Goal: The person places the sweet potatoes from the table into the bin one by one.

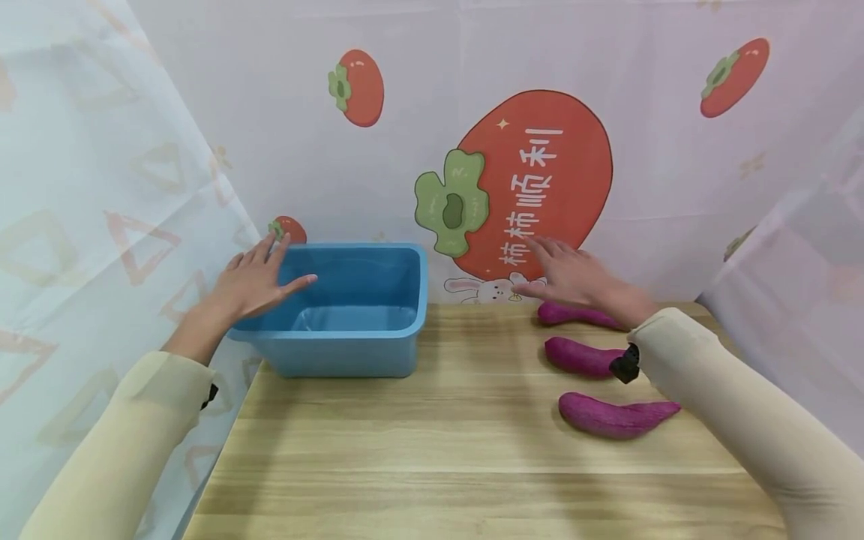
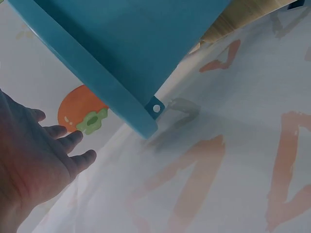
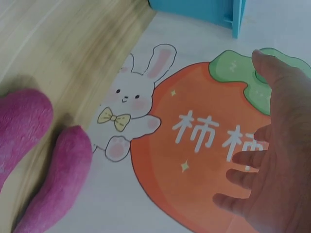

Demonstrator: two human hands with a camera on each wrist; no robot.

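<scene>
My left hand [image 1: 255,285] hovers by the left side of a blue plastic bin [image 1: 398,330], fingers spread and holding nothing. In the left wrist view that hand [image 2: 43,160] is apart from the bin's rim [image 2: 97,77]. My right hand [image 1: 567,274] is in the air above the far end of the table, fingers extended, with nothing in it. Beneath and near it lie three purple sweet potatoes in a column: the far one [image 1: 574,314] partly covered by the hand and wrist, the middle one [image 1: 580,357] partly behind the wrist strap, the nearest [image 1: 614,416] in full view.
The wooden table [image 1: 405,450] ends at a back curtain printed with a large red persimmon [image 1: 560,165] and a white rabbit [image 3: 129,97]. Another printed curtain [image 1: 101,187] hangs along the left side, and one more stands at the right. The bin sits at the table's back left.
</scene>
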